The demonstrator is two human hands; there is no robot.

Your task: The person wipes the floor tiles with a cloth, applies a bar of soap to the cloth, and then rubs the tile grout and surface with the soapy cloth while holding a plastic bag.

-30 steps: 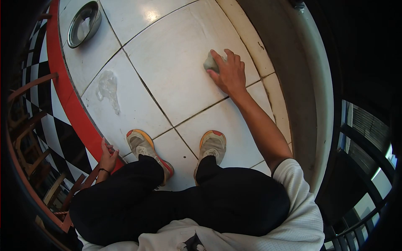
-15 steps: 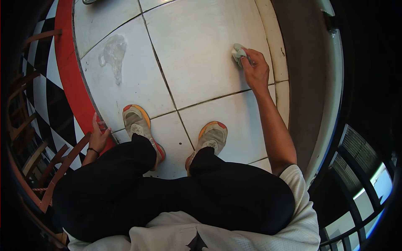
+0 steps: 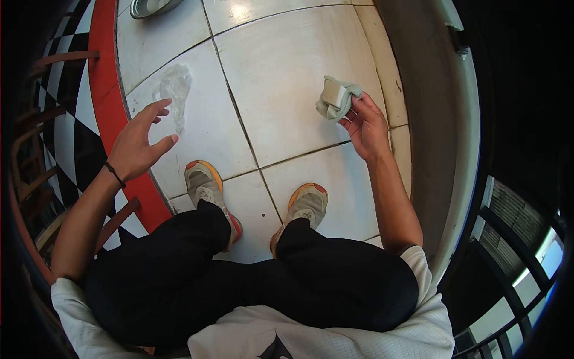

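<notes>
Right hand: The right hand is gripping the near right edge of a folded, pale green cloth, fingers and thumb closing on it.
Cloth: It is lying at the fingertips, extending to the left of the grip and wrapping partly around a block.
Block: The whitish block is sitting in the cloth's folds, just left of the gripping fingers, its upper face showing.
Left hand: The left hand is spreading wide, thumb well apart from the fingers, well to the left of the right hand's grip.
Plastic: Crumpled clear plastic is lying on the tiles, just beyond the left fingertips; whether they are touching it is unclear.
Bowl: A metal bowl is standing far beyond the left hand, the frame cutting it off; something pale is resting inside, too little showing to name.
Floor: White tiles are stretching beneath and beyond both hands.
Shoes: Two grey shoes are resting nearer the body than the grip, to its left.
</notes>
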